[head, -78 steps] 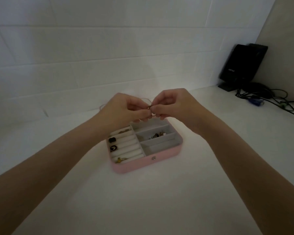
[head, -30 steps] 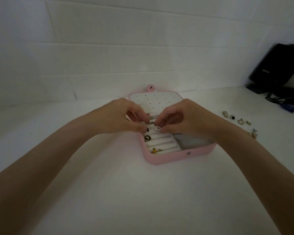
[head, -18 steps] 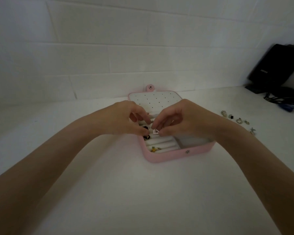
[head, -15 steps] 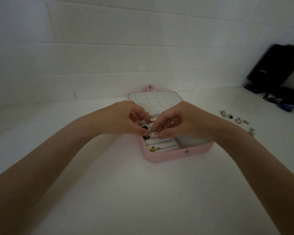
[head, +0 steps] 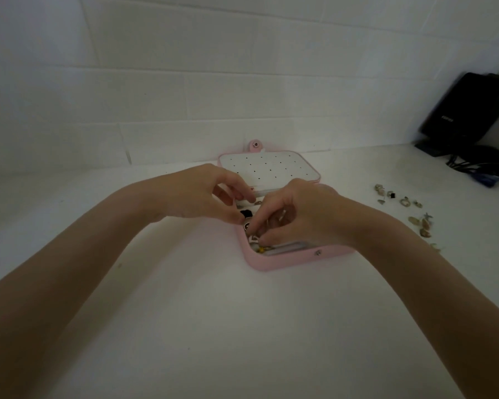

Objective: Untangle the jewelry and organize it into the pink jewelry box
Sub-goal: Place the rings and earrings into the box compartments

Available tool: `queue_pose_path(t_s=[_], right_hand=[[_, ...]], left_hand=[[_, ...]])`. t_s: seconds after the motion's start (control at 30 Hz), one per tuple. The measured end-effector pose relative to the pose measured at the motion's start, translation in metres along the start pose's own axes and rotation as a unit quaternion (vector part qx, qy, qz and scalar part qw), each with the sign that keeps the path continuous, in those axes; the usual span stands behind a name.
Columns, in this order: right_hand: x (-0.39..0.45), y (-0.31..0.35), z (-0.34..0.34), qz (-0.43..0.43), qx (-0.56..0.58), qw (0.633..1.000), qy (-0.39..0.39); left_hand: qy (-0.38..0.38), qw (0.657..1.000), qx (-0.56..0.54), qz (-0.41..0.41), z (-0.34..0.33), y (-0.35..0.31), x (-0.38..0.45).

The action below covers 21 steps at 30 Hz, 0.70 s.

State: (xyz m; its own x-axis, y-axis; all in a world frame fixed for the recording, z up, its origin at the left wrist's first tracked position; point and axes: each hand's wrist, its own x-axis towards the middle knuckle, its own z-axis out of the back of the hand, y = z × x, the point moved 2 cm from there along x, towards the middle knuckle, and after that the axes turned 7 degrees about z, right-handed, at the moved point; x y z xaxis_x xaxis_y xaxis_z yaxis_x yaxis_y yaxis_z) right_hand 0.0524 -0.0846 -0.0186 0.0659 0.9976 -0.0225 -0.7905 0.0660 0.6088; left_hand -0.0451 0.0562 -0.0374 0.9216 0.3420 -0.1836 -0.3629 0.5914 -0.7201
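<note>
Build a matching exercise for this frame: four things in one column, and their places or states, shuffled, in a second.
Things:
1. pink jewelry box
2. loose jewelry pieces
3. black device
4. right hand

Places or states:
A. scattered on the counter, right of the box
B. open, its dotted lid back
C. fingertips down in the ring rolls
D. standing in the far right corner

Pairs: 1-B, 2-A, 3-D, 4-C

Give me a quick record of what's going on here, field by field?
Box: pink jewelry box, lid open, on the white table
Left hand: fingers curled at the box's left edge
Right hand: pinching a small white ring at the ring slots
Already in: black ring, yellow ring
Waiting: loose jewelry, right of the box
</note>
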Motion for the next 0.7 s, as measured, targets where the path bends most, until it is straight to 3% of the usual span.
queue_pose_path(t_s=[0.23, 0.7], right_hand=[[0.003, 0.009, -0.002, 0.004, -0.067, 0.998, -0.007], [0.003, 0.011, -0.005, -0.009, -0.074, 0.997, -0.021]], left_hand=[[0.002, 1.0, -0.008, 0.011, 0.0, -0.002, -0.002], [0.002, 1.0, -0.009, 0.021, 0.0, -0.005, -0.004]])
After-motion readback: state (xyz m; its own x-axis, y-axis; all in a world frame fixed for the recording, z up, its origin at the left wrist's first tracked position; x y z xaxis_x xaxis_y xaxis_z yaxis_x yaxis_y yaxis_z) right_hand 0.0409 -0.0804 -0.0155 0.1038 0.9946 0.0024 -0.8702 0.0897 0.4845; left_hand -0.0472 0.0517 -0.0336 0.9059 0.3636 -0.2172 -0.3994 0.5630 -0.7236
